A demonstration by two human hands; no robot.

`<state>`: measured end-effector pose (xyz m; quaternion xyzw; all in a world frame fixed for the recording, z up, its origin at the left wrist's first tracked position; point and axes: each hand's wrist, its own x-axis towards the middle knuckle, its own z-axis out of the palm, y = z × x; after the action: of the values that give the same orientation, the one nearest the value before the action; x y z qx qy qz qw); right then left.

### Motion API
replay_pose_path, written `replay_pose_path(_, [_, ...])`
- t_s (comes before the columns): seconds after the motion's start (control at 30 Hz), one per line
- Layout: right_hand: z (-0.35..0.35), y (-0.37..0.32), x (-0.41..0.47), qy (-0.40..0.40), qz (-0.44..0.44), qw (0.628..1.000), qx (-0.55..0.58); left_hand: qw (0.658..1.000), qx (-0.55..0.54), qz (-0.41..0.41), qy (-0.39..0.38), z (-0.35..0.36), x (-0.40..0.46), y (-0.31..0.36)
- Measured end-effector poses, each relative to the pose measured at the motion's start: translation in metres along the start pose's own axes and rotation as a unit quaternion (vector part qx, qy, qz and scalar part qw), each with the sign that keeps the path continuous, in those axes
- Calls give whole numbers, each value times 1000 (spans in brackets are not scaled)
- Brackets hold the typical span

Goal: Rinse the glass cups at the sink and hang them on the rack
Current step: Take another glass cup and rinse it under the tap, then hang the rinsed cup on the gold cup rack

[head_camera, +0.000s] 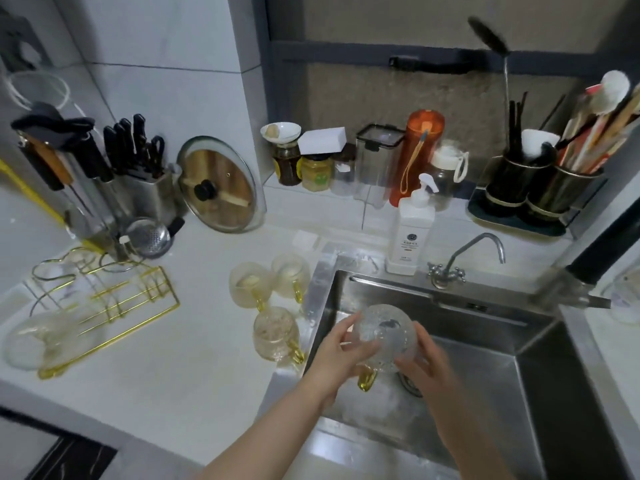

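Early in the job, by the look of it. One steel sink [540, 344], largest thing in view, with one small tap [479, 252] at its back edge; no water stream visible. One gold wire rack [114, 299] on the counter to the left, with one large clear glass vessel [38, 341] lying at its near end; unclear whether any cup hangs there, so nothing counted as finished. One white pump bottle [412, 230] beside the tap.

Four gold-handled glass cups in all. One cup in hand [384, 336] held over the sink, tilted, handle down: left hand [337, 355] curled round its left side, right hand [427, 365] fingers pressed on its right side. Three waiting cups [273, 336] on the counter just left of the sink rim, none yet hung. Rinsing under way on the first; hanging all four left to do.
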<state>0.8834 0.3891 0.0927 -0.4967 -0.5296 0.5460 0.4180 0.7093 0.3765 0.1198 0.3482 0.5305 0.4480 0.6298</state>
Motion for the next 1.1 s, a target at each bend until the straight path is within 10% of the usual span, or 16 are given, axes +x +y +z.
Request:
replay_pose_path(0.77, [385,-63,71,-276,-16,961,-2,904,-129,140,383,-324,-85,55])
replay_pose_path(1.1, [473,-35,92,-251,86,964,23,874,-120,82,463,-407,-59,20])
